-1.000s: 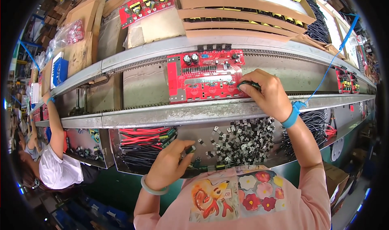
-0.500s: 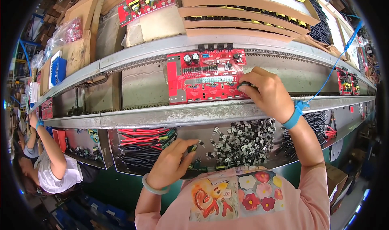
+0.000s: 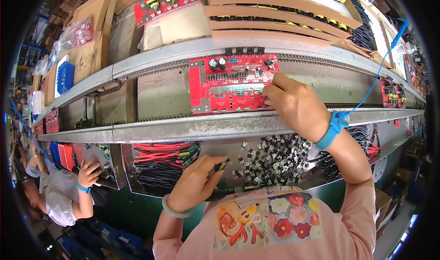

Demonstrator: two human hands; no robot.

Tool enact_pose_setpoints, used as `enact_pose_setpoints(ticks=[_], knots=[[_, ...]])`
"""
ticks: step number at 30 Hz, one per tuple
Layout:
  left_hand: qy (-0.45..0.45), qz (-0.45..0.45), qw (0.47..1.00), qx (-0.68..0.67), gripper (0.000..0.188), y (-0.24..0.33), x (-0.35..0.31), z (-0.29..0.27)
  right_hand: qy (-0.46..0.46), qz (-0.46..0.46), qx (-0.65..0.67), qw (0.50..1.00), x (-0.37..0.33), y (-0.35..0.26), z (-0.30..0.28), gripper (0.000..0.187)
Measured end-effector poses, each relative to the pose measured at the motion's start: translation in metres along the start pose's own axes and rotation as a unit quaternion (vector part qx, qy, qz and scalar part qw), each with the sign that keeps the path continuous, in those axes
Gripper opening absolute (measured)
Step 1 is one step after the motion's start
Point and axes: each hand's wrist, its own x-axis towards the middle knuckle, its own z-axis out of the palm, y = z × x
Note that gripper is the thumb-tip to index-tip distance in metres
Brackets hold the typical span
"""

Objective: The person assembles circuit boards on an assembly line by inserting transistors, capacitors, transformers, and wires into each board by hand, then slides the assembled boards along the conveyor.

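The right hand (image 3: 295,105) hides the lower right corner of the red circuit board (image 3: 224,89) (its grip is unseen); the top edge crops the cardboard tray (image 3: 275,0).

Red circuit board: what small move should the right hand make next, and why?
I'd probably ease the right hand back slightly from the right end of the red circuit board: its fingers cover that spot, so whether a part sits there cannot be seen. The left hand pinches a small dark part over the tray, so checking first seems sensible.
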Motion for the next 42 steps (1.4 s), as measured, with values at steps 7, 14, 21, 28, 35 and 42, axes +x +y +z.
enact_pose_setpoints(ticks=[7,14,21,28,35,42], knots=[[0.015,-0.003,1.000,-0.017,0.036,-0.002,0.000,0.003,-0.029,0.042,-0.010,0.999,0.000,0.006,-0.001,0.020],[0.012,0.000,1.000,-0.010,0.036,-0.004,0.000,0.004,-0.034,-0.025,-0.014,0.999,0.008,0.008,-0.005,0.018],[0.014,-0.004,1.000,-0.011,0.036,-0.006,-0.002,0.005,0.001,0.006,0.039,0.999,0.009,0.005,-0.001,0.016],[0.013,-0.008,1.000,-0.013,0.036,-0.005,-0.001,0.004,-0.013,0.053,0.153,0.987,0.009,0.039,0.010,0.021],[0.014,-0.003,1.000,-0.013,0.036,-0.006,0.000,0.006,-0.060,0.067,0.257,0.962,0.014,0.030,-0.002,0.022],[0.015,-0.009,1.000,-0.018,0.036,-0.006,0.001,0.006,-0.052,0.026,0.227,0.972,0.013,0.046,0.007,0.019]])
